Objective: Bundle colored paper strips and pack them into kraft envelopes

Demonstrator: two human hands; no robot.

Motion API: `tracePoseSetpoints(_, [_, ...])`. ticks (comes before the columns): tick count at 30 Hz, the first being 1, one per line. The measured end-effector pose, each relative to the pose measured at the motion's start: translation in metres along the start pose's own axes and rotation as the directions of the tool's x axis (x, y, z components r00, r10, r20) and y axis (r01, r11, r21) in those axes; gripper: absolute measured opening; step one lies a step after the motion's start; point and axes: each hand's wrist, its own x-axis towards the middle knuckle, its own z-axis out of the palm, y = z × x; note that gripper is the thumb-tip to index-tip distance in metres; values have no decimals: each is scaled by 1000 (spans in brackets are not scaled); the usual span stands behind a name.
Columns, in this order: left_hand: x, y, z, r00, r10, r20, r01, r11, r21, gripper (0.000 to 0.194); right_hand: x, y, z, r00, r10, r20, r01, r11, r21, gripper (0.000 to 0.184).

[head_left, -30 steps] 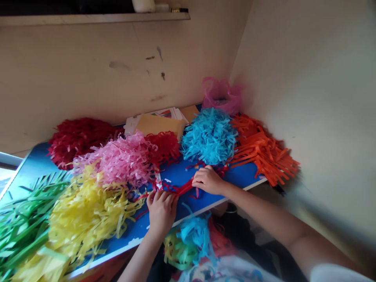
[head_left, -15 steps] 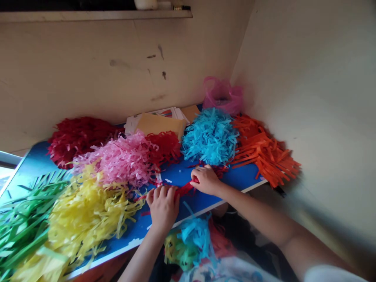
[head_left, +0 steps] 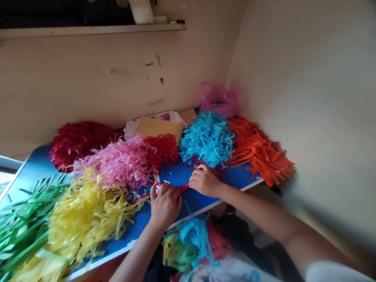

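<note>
My left hand [head_left: 166, 203] and my right hand [head_left: 205, 181] rest near the front edge of the blue table, both closed on a narrow red paper strip [head_left: 184, 189]. It runs twisted between them, its ends passing out beyond each hand. The fingertips are partly hidden behind my knuckles. Just behind my right hand lies a blue shredded-paper bundle [head_left: 208, 139]. Yellow paper fringe [head_left: 88, 211] and a pink bundle [head_left: 123, 160] lie to the left of my left hand.
Green strips [head_left: 26, 219], dark red fringe [head_left: 82, 143], a smaller red bundle [head_left: 164, 149] and orange strips [head_left: 258, 150] lie on the table [head_left: 176, 172]. Envelopes [head_left: 160, 129] and a pink plastic bag [head_left: 219, 100] stand against the wall. Blue and yellow-green paper [head_left: 190, 239] is below the edge.
The red strip between my hands looks narrower and more twisted. My fingers have shifted slightly on it. The view has tilted up a little.
</note>
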Motion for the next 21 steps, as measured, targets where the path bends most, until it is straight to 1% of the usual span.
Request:
tracePoseSetpoints(2, [-3,0,5,999,-7,-36,8,1000,20,14,-1,0,0,1000,21,-1,-21,1000,14,13])
tracePoseSetpoints(5, [-11,-4,11,996,0,-88,5,998,55,16,-6,-1,2,999,43,32,-46,995,93,12])
tracePoseSetpoints(8, [-21,-16,13,995,0,-101,1,1000,9,18,-11,5,8,988,143,62,-153,967,206,13])
tracePoseSetpoints(11, [-28,-29,13,998,-44,-51,37,991,-130,20,-15,14,11,969,234,79,-246,939,241,13])
tracePoseSetpoints(14, [-28,-31,13,993,-115,-2,113,975,-194,22,-14,18,9,955,276,112,-296,923,246,15])
tracePoseSetpoints(18, [-20,-22,11,976,-218,-5,214,963,-163,24,-6,14,4,939,304,159,-334,917,219,15])
tracePoseSetpoints(21, [-12,-16,9,968,-246,41,249,964,-89,23,3,12,2,924,330,190,-365,911,191,15])
